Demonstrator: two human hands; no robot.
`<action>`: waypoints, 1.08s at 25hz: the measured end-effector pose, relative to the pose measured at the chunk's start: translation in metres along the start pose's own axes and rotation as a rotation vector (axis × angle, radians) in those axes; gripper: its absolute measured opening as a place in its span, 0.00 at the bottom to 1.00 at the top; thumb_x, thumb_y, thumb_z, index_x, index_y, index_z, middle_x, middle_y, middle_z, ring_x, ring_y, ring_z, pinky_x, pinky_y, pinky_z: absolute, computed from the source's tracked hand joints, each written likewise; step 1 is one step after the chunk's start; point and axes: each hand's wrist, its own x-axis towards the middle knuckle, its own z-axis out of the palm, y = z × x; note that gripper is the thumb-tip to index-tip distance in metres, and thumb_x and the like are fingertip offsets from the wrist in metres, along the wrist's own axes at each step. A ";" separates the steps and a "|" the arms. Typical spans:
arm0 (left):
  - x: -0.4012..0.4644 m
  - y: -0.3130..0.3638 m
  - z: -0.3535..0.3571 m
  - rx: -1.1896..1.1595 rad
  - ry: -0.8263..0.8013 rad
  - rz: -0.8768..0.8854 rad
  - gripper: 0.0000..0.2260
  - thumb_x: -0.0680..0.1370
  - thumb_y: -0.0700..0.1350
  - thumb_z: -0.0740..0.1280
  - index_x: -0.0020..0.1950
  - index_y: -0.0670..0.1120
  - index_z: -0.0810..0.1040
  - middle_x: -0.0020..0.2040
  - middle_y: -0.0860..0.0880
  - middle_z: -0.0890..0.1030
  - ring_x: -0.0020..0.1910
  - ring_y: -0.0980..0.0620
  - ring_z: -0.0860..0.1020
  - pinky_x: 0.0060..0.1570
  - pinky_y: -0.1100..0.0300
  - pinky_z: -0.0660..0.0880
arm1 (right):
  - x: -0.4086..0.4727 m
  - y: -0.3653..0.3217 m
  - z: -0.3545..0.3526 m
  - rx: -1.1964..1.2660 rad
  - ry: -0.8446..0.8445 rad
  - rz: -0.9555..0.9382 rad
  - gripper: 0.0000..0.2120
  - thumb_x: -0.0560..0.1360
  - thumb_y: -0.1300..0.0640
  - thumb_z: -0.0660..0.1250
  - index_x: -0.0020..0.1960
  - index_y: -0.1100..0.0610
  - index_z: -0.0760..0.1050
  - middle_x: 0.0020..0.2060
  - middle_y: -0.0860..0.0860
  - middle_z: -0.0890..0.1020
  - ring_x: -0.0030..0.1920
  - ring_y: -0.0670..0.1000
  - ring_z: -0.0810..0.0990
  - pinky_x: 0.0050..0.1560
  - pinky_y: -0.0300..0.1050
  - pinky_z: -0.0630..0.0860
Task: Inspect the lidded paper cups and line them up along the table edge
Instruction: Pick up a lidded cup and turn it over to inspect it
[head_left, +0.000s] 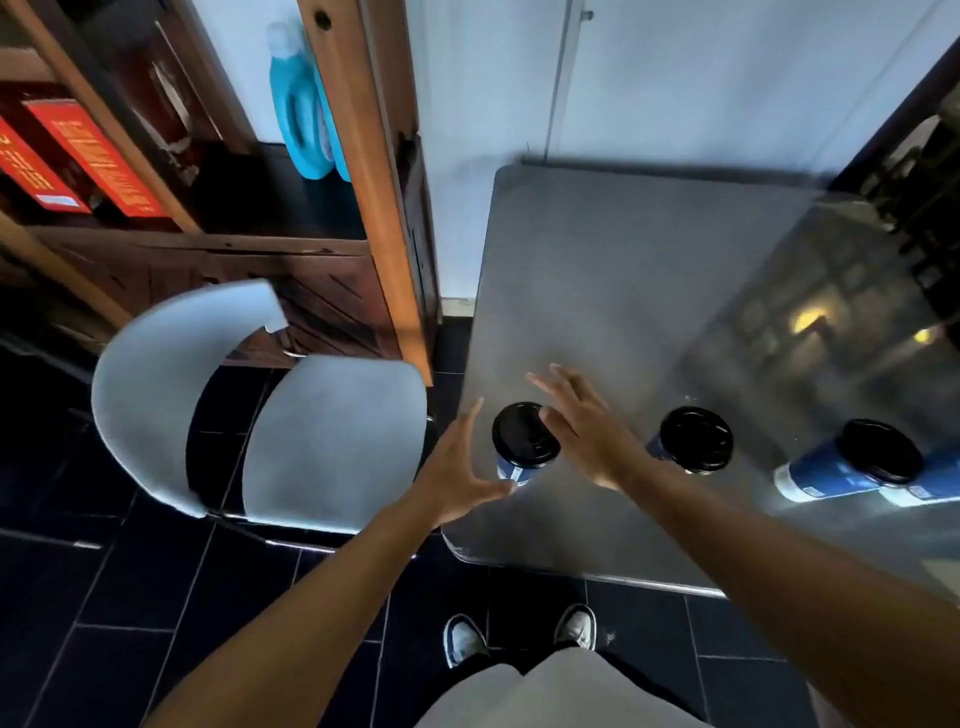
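Three blue paper cups with black lids stand upright in a row near the front edge of the grey table (623, 270). The left cup (522, 436) sits between my two hands. My left hand (457, 467) is spread on its left side, the thumb close to the cup's base. My right hand (582, 426) is spread on its right side, a fingertip at the lid's rim. Neither hand grips it. The middle cup (696, 439) lies partly behind my right wrist. The right cup (852, 462) stands near the frame's right edge beside its own reflection.
A white chair (311, 436) stands left of the table, close to its corner. Behind it is a wooden shelf unit (363, 156) with a blue bottle (301, 104) and red boxes (88, 156). A glass pane reflects on the right. My shoes (519, 634) are on dark floor tiles.
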 end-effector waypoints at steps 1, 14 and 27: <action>0.003 0.001 0.003 -0.071 -0.007 -0.028 0.56 0.62 0.64 0.79 0.81 0.60 0.48 0.81 0.53 0.61 0.78 0.53 0.61 0.69 0.59 0.60 | 0.001 -0.002 0.003 0.018 -0.013 -0.018 0.22 0.84 0.47 0.55 0.78 0.41 0.60 0.80 0.51 0.57 0.78 0.57 0.62 0.69 0.48 0.64; 0.038 0.023 0.041 -0.381 -0.025 -0.091 0.35 0.65 0.42 0.82 0.69 0.52 0.72 0.59 0.51 0.81 0.58 0.53 0.80 0.61 0.50 0.80 | -0.003 0.017 0.012 0.123 -0.177 0.089 0.20 0.84 0.51 0.53 0.74 0.37 0.61 0.69 0.44 0.66 0.66 0.52 0.71 0.63 0.43 0.72; 0.022 0.019 0.056 -0.619 -0.047 -0.169 0.38 0.66 0.47 0.81 0.72 0.57 0.69 0.57 0.51 0.85 0.57 0.49 0.84 0.58 0.48 0.82 | -0.006 0.025 0.014 0.456 -0.054 0.332 0.17 0.83 0.46 0.54 0.64 0.47 0.77 0.55 0.50 0.83 0.56 0.50 0.81 0.61 0.53 0.77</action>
